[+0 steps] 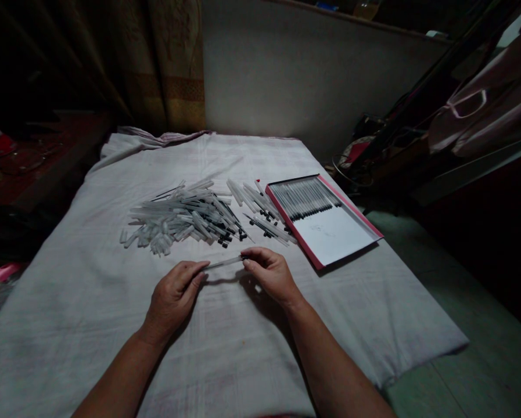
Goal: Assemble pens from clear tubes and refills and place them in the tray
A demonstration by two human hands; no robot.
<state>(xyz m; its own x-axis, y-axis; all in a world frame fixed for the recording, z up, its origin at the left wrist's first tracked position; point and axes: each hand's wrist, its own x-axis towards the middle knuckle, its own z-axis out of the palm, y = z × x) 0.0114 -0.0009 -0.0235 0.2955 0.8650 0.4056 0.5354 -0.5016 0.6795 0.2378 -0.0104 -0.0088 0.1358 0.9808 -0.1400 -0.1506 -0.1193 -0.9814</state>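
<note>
One view, from the head, shows a table under a pale cloth. Its far edge crosses the upper middle of the frame, near a wall and a curtain; its right edge slants down to a corner at lower right, with a tiled floor beyond. Open cloth stretches along the left side, between the forearms at lower middle, and at right below the box.

The left hand, left of centre, pinches one end of a thin pen between thumb and finger. The right hand, just right of centre, pinches the dark other end. The pen spans the gap between them at mid-frame, tilting slightly up to the right.

The shallow box with red sides, right of centre, reaches toward the table's right edge. A row of pens lies in its upper part, dark ends toward the bottom; the rest shows a white base with faint marks. Just left of it lies a loose group of tubes; farther left is a big heap of tubes, with black caps at its lower right.
</note>
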